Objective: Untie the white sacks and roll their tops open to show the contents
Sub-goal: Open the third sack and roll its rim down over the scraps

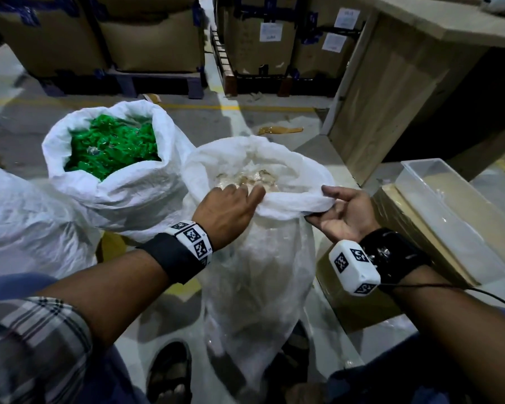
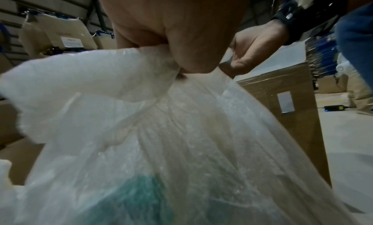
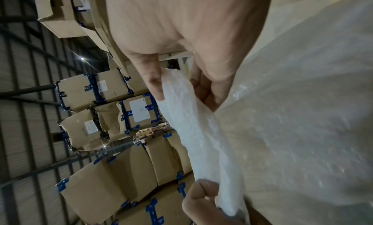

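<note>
A white sack point(image 1: 260, 258) stands open in front of me on the floor, pale scraps point(image 1: 254, 179) showing in its mouth. My left hand point(image 1: 233, 205) grips the near rim at its left, fingers curled over the edge point(image 2: 157, 65). My right hand point(image 1: 344, 211) holds the rolled rim point(image 1: 298, 199) at its right, thumb on top and fingers underneath; the right wrist view shows the fold point(image 3: 181, 100) pinched between them. To the left a second white sack point(image 1: 123, 182) stands with its top rolled down over green scraps point(image 1: 111, 147).
A third white sack point(image 1: 18, 217) lies at the far left. A cardboard box point(image 1: 362, 301) with a clear plastic tray point(image 1: 449, 211) on it sits right of the sack. A wooden bench point(image 1: 391, 91) stands behind, stacked cartons point(image 1: 146, 39) on pallets beyond. My sandalled foot point(image 1: 169, 371) is below.
</note>
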